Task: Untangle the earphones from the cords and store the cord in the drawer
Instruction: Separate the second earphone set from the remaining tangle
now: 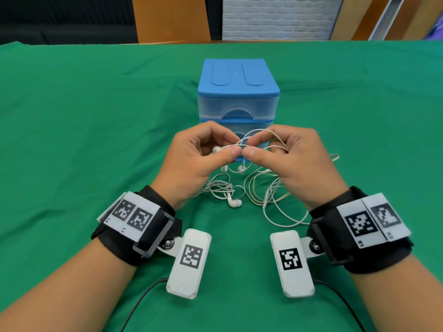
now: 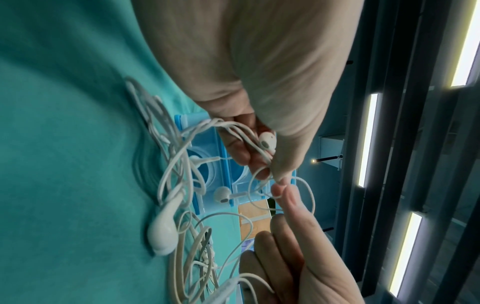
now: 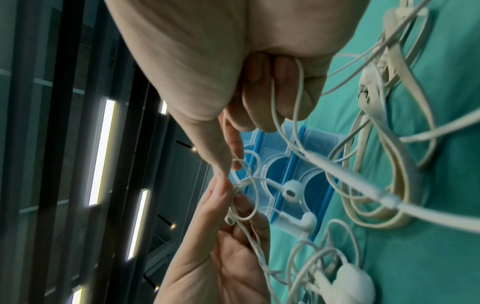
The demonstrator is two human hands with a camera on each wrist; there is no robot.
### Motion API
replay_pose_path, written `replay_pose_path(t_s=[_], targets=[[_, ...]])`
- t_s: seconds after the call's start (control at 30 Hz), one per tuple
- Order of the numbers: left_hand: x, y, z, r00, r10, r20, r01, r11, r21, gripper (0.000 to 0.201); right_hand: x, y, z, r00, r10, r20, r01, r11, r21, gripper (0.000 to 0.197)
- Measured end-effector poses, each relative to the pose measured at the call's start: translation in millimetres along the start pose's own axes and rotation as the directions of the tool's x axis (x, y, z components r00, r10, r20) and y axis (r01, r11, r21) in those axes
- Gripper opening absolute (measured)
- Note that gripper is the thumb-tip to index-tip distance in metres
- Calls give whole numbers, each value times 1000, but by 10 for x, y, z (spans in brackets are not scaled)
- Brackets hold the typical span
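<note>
While both hands work just above a green-covered surface [image 1: 72, 116], the left hand [image 1: 191, 161] pinches a thin white earphone wire [image 1: 236, 145] between thumb and forefinger, with one earbud [image 2: 267, 140] tucked against its curled fingers. Thumb tip to thumb tip with it, the right hand [image 1: 290, 164] pinches the same wire, and further loops run over its curled fingers. Below the hands, the remaining tangle of white earphones [image 1: 233, 202] and a cream-coloured cord [image 1: 256, 190] hangs down and spreads on the cloth, two earbuds dangling in the air and another pair lying on the surface. Directly behind the hands stands a blue plastic drawer unit [image 1: 238, 92] with translucent drawers, its upper drawer closed; the lower one is mostly hidden. Black straps carrying printed marker tags [image 1: 133, 215] wrap both wrists.
</note>
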State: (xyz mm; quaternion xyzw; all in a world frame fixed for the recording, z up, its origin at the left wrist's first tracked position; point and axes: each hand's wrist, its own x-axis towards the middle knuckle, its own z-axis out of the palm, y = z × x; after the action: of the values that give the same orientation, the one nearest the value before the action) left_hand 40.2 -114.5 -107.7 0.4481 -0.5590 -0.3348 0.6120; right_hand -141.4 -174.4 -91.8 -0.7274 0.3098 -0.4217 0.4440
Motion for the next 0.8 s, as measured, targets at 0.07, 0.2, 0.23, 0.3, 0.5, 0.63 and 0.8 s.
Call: replay_pose_path(t_s=[0.07, 0.2, 0.23, 0.3, 0.5, 0.63, 0.8], targets=[[-3, -6, -2, 1000, 0, 26, 0, 1000, -1, 17, 0, -16, 4, 1000, -6, 16, 6, 1000, -26, 11], [5, -30, -9, 998, -28, 49, 28, 1000, 5, 20, -14, -77, -15, 989, 88, 122, -116, 963, 244, 17], [7, -35, -9, 998, -43, 43, 43, 999, 5, 18, -17, -97, -27, 980, 105, 167, -155, 934, 323, 15], [12, -38, -19, 998, -63, 13, 62, 998, 27, 12, -19, -131, -55, 966, 120, 231, -210, 884, 417, 13], [40, -59, -66, 992, -89, -88, 85, 995, -49, 12, -17, -145, -103, 965, 138, 222, -218, 895, 389, 15], [33, -31, -70, 990, -124, -64, 115, 984, -133, 12, -12, -129, -91, 973, 168, 159, -216, 907, 360, 15], [4, 22, -33, 986, -114, 119, 122, 991, -63, 30, -24, -172, -73, 974, 128, 185, -186, 921, 342, 16]])
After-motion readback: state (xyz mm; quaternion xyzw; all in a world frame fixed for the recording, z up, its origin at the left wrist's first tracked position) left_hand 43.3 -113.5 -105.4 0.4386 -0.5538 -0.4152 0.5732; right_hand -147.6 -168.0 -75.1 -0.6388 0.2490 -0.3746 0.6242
